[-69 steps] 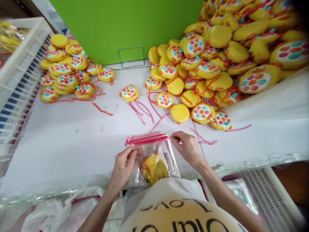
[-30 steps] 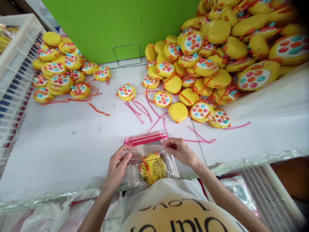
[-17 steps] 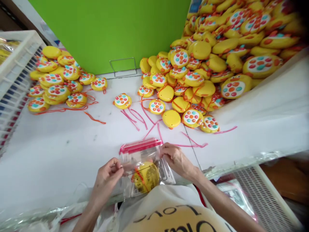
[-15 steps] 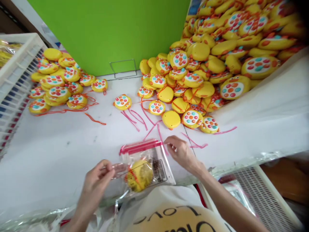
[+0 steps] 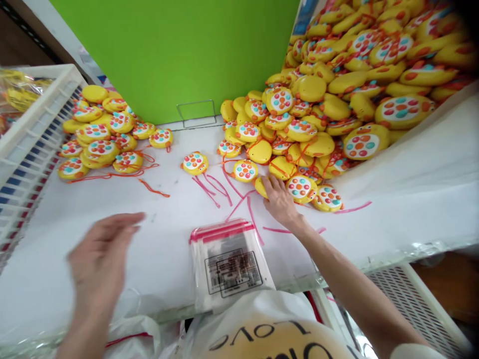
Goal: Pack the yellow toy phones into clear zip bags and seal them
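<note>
While a white basket (image 5: 56, 94) at ten o'clock holds clear-wrapped yellow goods (image 5: 26, 97), pink-topped bags (image 5: 234, 271) lie at six. The left hand (image 5: 99, 254), at eight, is blurred, fingertips nearly pinched, hold unclear; the right hand (image 5: 280, 200) curls over a yellow toy (image 5: 260, 187) at the bags' one o'clock, grip closure uncertain.

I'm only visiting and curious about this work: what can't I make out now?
In the head view:
Yellow toy beneath the right hand: partly covered by it.
Left hand: blurred; whether it holds anything is unclear.
Print on the plastic bag: too small to read.
White basket: cut off by the left edge.
</note>
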`<state>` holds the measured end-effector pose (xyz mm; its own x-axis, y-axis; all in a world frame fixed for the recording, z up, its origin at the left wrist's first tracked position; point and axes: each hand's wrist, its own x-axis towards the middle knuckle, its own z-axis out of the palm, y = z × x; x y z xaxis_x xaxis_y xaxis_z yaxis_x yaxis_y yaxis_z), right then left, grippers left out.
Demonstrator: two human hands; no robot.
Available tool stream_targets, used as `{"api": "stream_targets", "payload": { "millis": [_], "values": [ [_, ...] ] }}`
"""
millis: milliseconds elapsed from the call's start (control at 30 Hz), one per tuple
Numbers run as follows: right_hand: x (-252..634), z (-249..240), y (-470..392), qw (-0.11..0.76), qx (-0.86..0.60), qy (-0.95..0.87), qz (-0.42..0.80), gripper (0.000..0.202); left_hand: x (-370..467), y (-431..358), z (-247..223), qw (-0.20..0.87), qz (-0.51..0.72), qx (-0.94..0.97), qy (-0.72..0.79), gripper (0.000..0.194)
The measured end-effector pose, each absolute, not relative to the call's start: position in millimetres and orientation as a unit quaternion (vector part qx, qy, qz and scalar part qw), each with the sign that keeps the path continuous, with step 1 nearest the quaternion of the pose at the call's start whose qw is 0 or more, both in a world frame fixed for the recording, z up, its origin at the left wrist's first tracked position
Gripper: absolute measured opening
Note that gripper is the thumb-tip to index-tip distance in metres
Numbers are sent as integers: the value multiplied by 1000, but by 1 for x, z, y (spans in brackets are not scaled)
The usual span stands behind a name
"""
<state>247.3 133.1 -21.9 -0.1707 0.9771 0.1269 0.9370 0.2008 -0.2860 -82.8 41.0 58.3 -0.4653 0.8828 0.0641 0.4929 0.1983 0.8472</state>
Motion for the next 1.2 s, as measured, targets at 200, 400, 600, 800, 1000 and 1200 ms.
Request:
{"api": "stream_targets", "payload": {
  "millis": [200,400,600,800,1000,1200],
  "values": [
    [250,26,111,324,-571,-685,314,38,5,44,25,515,392,472,599,24],
    [220,34,70,393,-429,-494,646,39,33,50,25,571,453,449,517,47],
    [205,21,46,376,-360,-400,755,45,28,39,23,639,426,385,512,42],
    [221,21,43,356,-344,-494,715,39,21,33,19,730,427,210,491,31],
    [213,26,47,338,-327,-629,619,57,29,26,18,823,291,107,475,36],
    [214,23,48,320,-410,-619,589,32,7,14,12,830,278,164,454,44]
  ]
}}
